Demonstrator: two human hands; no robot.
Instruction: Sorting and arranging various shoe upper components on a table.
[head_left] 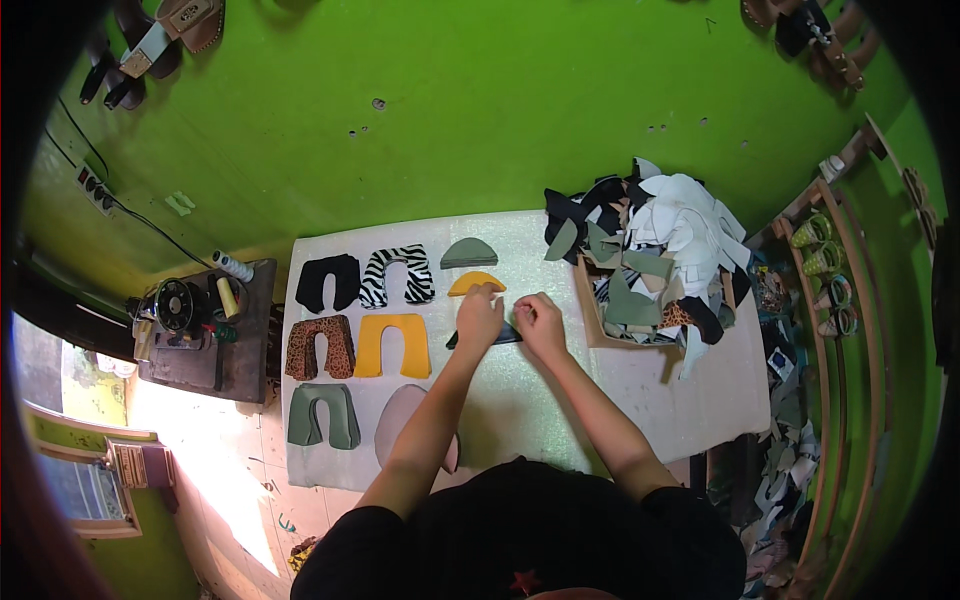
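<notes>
My left hand (481, 320) reaches forward over the table with its fingers stretched out, the tips at the near edge of a yellow half-moon piece (470, 284). Beside it, my right hand (541, 323) has its fingers curled together; whatever they may hold is too small to make out. Under and between both hands lies a dark, flat piece (510, 334), partly covered by them. Just beyond the yellow piece is a stack of grey-green half-moon pieces (469, 253). A pale, rounded piece (396, 415) lies partly under my left forearm.
Arch-shaped stacks fill the table's left side: black (328, 268), zebra-striped (378, 288), leopard-print (301, 347), yellow (371, 345) and grey-green (342, 420). At the right, a cardboard box (640, 338) overflows with scraps. A sewing machine table (257, 330) stands at the left; a wooden rack (830, 420) is at the right.
</notes>
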